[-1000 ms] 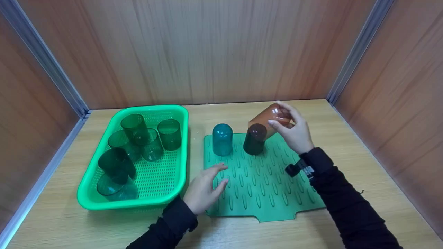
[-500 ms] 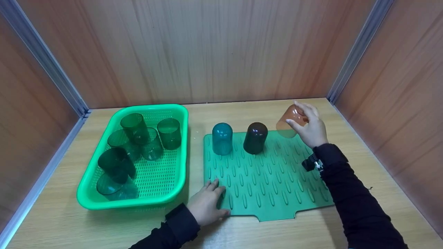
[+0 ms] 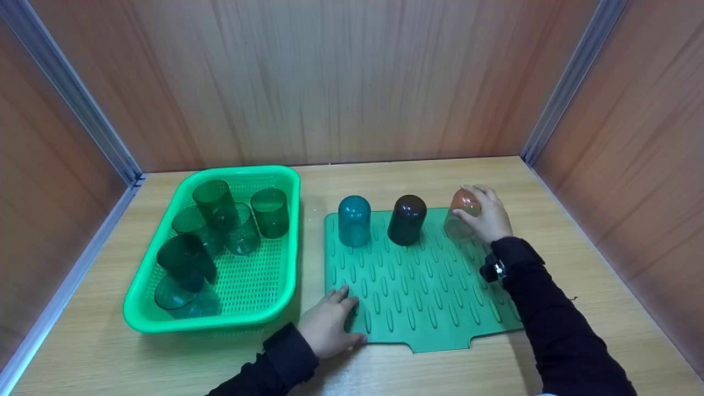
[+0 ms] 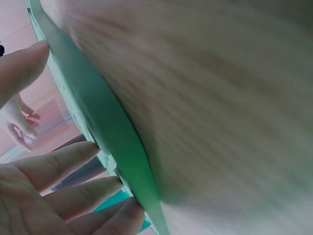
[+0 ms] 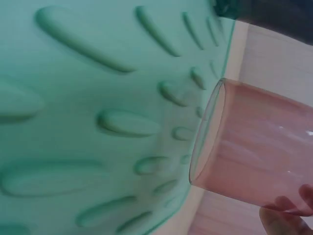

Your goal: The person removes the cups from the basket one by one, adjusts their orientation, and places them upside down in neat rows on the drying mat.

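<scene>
My right hand [image 3: 489,220] grips a clear orange cup [image 3: 456,224] near its base, rim down, over the far right corner of the green ribbed mat [image 3: 407,297]. In the right wrist view the cup's [image 5: 259,142] rim is at the mat's surface; whether it touches is hard to tell. Fingertips [image 5: 281,223] show against its side. My left hand [image 3: 329,324] rests on the mat's near left corner, its fingers [image 4: 54,166] extended along the edge. A blue cup [image 3: 353,220] and a dark brown cup [image 3: 407,221] stand upside down along the mat's far edge.
Left of the mat sits a green perforated basket [image 3: 250,294] with several tinted cups [image 3: 269,212] inside, some leaning on each other. Wooden panels [image 3: 357,82] enclose the table [image 3: 385,371] at the back and both sides.
The right hand has carried the orange cup rightward past the brown one, tipped it more upright and lowered it to the mat. My left hand has come down onto the mat's corner.
</scene>
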### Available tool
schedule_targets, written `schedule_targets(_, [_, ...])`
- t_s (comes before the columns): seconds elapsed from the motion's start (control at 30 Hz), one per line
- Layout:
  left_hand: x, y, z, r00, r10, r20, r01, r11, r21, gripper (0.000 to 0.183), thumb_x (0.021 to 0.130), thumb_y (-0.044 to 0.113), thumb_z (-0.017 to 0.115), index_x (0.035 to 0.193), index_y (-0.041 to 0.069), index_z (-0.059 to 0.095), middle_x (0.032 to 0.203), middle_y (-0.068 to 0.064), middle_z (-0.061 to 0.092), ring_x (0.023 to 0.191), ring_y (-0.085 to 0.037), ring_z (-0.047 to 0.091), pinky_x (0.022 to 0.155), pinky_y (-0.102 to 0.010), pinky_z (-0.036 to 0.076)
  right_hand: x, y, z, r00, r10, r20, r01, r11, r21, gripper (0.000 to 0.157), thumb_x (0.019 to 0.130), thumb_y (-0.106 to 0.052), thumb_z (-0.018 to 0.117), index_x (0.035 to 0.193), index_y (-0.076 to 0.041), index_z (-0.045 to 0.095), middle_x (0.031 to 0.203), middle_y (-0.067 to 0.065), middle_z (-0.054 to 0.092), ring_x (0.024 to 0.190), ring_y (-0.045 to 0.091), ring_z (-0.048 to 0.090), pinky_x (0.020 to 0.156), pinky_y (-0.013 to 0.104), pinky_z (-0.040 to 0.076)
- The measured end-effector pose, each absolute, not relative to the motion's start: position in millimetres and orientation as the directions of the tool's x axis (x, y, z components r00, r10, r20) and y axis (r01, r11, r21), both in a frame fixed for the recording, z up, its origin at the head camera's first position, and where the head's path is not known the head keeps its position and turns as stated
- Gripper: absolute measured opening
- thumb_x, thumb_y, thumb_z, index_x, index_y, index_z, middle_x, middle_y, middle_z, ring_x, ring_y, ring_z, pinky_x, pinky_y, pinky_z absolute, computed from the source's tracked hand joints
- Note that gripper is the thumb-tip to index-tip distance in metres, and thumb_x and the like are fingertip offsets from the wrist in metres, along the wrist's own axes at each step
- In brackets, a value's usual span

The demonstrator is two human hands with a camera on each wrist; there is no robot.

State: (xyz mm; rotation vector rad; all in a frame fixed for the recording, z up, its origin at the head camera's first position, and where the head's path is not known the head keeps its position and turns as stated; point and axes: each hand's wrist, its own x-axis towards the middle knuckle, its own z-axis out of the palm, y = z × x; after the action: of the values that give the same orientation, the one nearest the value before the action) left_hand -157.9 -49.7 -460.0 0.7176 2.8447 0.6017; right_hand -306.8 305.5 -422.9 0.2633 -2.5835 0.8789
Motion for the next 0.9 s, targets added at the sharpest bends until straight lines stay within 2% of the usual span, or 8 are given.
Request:
schedule_targets(0.3, [-156.9,-49.7,-461.0,-0.88,0.472,-0.048,0.412,0.81,0.417,0.071,0.069,0.05,0.068,0.123,0.008,0.052,0.134,-0.02,0.037,0.12,-0.038,0.036,0.093,-0.045,0.035,-308.0,306.0,-434.4,-0.906,-0.032,0.423,-0.285,0.785,-0.55,0.057,0.078,-0.024,0.069,0.128,-0.01,0.047,0.126,0.021,0.039,0.113,0.04,0.039,0.089,0.052,0.034])
schedule_targets(0.53, [-157.4,-49.2,-459.8,-0.883,0.467,-0.052,0.408,0.816,0.411,0.071,0.069,0.05,0.068,0.124,0.008,0.052,0.135,-0.019,0.036,0.121,-0.036,0.036,0.093,-0.044,0.035,-308.5,304.9,-434.4,-0.922,-0.012,0.386,-0.249,0.782,-0.571,0.063,0.077,-0.021,0.07,0.131,-0.01,0.041,0.129,0.021,0.035,0.115,0.04,0.036,0.09,0.052,0.033])
schedule_targets(0.77, [-157.5,-49.1,-460.0,-0.882,0.467,-0.056,0.406,0.817,0.409,0.072,0.069,0.051,0.068,0.124,0.008,0.051,0.135,-0.019,0.036,0.121,-0.036,0.035,0.093,-0.044,0.035,-307.5,304.5,-433.6,-0.95,0.016,0.311,-0.196,0.748,-0.635,0.07,0.076,-0.024,0.07,0.135,-0.012,0.035,0.133,0.021,0.03,0.118,0.038,0.035,0.092,0.05,0.032])
schedule_targets(0.9, [-157.3,-49.8,-459.9,-0.878,0.475,-0.049,0.415,0.81,0.413,0.072,0.069,0.051,0.068,0.124,0.007,0.051,0.135,-0.02,0.036,0.121,-0.037,0.035,0.093,-0.044,0.035,-305.6,301.7,-430.4,-0.948,0.017,0.317,-0.197,0.753,-0.628,0.071,0.075,-0.026,0.071,0.135,-0.012,0.035,0.133,0.021,0.028,0.117,0.039,0.035,0.09,0.052,0.032])
